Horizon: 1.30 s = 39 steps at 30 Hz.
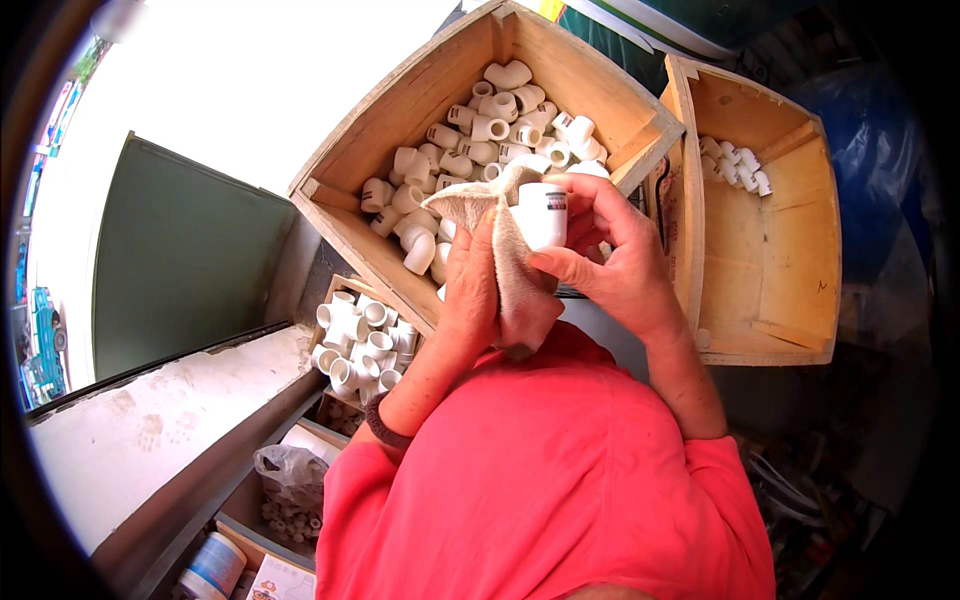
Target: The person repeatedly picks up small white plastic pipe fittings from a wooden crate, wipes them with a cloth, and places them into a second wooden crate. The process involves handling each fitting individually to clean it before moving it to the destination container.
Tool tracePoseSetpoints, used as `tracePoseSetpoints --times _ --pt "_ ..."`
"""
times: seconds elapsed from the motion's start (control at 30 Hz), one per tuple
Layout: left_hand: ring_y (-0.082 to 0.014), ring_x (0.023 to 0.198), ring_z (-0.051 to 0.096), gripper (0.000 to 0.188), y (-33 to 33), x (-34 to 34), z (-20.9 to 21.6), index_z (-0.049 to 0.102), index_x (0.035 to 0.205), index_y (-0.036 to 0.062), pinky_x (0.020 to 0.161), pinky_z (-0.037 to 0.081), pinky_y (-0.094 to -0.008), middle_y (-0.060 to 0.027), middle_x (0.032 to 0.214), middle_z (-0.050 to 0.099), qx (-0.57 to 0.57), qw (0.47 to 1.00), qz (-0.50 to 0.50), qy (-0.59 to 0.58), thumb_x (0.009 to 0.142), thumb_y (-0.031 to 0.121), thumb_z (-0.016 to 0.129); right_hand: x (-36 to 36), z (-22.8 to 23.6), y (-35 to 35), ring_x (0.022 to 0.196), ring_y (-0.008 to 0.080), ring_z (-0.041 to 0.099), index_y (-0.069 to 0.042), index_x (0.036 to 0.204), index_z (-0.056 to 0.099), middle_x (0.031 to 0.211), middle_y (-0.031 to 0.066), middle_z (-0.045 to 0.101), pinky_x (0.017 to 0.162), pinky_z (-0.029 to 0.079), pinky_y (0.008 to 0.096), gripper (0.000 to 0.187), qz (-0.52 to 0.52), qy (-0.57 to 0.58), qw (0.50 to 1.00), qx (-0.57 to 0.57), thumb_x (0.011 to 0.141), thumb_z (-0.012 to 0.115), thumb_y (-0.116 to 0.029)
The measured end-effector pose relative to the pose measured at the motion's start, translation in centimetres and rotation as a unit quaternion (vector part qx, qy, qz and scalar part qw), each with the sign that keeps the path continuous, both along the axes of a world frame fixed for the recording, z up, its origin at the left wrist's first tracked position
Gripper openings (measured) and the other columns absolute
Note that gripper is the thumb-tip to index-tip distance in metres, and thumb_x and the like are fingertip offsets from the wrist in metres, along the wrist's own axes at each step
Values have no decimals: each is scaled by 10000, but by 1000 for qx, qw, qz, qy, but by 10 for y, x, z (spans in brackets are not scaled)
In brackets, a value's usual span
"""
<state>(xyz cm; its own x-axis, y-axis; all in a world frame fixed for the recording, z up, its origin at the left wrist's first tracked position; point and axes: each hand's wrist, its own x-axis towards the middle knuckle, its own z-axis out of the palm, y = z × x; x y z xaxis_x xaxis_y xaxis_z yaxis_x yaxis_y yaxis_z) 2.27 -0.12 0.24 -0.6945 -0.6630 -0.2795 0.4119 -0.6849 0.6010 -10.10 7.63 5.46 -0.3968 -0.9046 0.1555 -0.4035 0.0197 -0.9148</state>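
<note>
Your right hand [625, 245], half-curled, pinches white pipe fitting [542, 218]; left hand [472, 275] clutches cloth [520, 275] against it, over near edge of wooden box [400, 122].

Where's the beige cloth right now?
In the head view, the beige cloth is near the middle, in the left hand, against the white pipe piece held by the right hand.

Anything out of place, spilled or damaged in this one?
Nothing looks spilled or broken. Only marks stand out: the white ledge at left bears brownish smudges, some like a handprint, and the cloth in the left hand has a dark patch near its lower end, unlike the clean-looking fitting in the right hand.
</note>
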Motion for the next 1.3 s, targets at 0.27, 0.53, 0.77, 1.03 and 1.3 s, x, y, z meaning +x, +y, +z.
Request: tracePoseSetpoints --times 0.27,0.53,0.77,1.03,1.3 --pt "-167 912 622 332 2 0 -6 503 1184 47 763 528 -299 -91 1063 604 -10 1000 15 2 970 297 457 -1 -3 7 851 109 597 -44 1168 542 1009 61 610 717 505 243 527 50 74 996 4 710 792 -116" --pt "-168 831 652 265 -3 2 -4 571 1109 18 698 544 -297 -90 968 653 43 997 -40 43 952 211 481 -6 10 13 994 123 560 -44 1177 548 1103 56 586 795 479 257 522 87 48 995 4 711 779 -92" --pt "-151 813 622 325 -2 0 -7 561 1132 15 687 520 -279 -72 970 636 -2 1000 -24 13 923 257 501 -15 8 20 926 131 593 -55 1210 542 1072 52 580 773 507 250 518 92 -1 995 -44 736 749 -48" --pt "-176 949 587 502 3 2 -14 512 1195 11 825 482 -309 -96 1057 609 -17 990 -134 -30 957 437 396 -18 14 23 954 152 586 -71 1257 521 1101 63 575 778 509 264 548 90 60 994 -35 749 716 -4" --pt "-151 924 596 418 -2 4 -4 531 1149 11 770 497 -269 -86 1049 612 -71 985 -148 -42 950 372 460 -16 13 23 952 196 604 -79 1270 509 1096 83 595 794 511 282 571 82 108 990 -31 742 706 15"
